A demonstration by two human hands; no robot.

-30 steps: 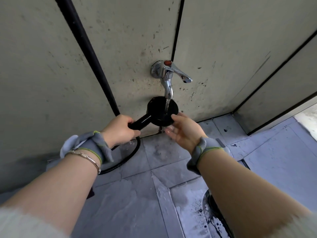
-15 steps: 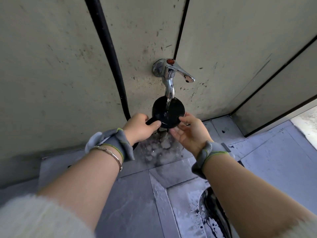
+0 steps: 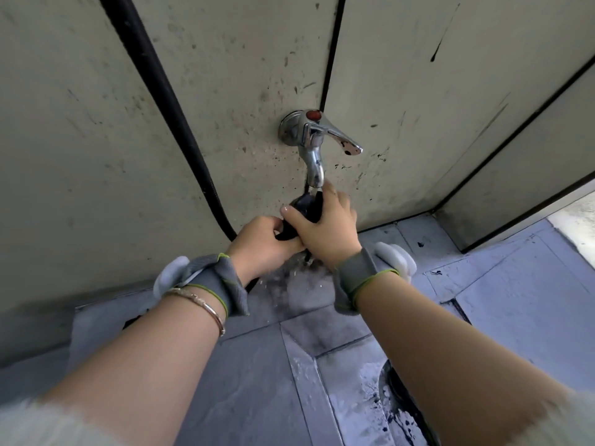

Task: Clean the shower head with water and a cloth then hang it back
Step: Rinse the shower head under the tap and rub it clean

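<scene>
Black plastic peeks out between the fingers [image 3: 335,201] of the right hand [image 3: 325,230], which are curled over the round face of the shower head [image 3: 306,204], thumb on its left edge. The left hand [image 3: 260,244] is clenched round the handle just below, and the two hands touch. So the shower head sits right under the spout of the chrome tap [image 3: 310,140], pretty much against it. Water drips off below the hands and spatters the wet floor tiles [image 3: 289,317].

The tap has a red dot on top and its lever points off to the right. Further out, both wrists have grey gloves with green trim pushed down off the hands, left glove [image 3: 212,281] and right glove [image 3: 360,275]. There's also a thin bracelet [image 3: 206,309] on the left wrist. A black hose [image 3: 180,123] runs down the grubby beige wall [image 3: 80,123] and disappears behind the left hand. There's something dark and curved at the bottom right of the floor, can't tell what.
</scene>
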